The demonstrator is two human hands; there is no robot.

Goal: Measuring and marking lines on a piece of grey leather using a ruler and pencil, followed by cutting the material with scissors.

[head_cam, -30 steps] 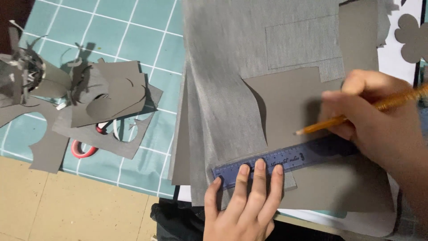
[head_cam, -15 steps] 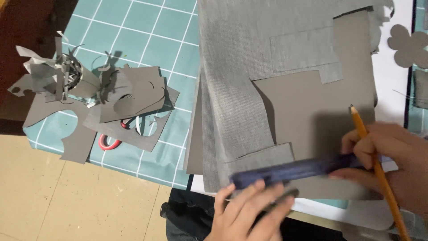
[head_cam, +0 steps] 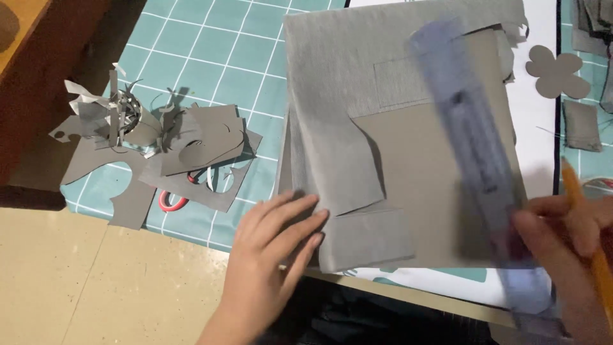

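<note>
Your left hand [head_cam: 271, 255] lies flat, fingers spread, on the felt's [head_cam: 332, 96] near edge. Your right hand [head_cam: 568, 255] grips a blurred ruler [head_cam: 476, 147] slanting across the card [head_cam: 421, 191], with a pencil [head_cam: 590, 246] also in its fingers.

A blurred blue ruler [head_cam: 476, 156] lies slantwise over flat grey fabric [head_cam: 357, 83].

Left hand [head_cam: 271, 255] lies flat on grey felt [head_cam: 345, 128]; right hand [head_cam: 568, 255] holds a blurred blue ruler [head_cam: 476, 147] and pencil [head_cam: 584, 217] over grey card [head_cam: 421, 185].
</note>
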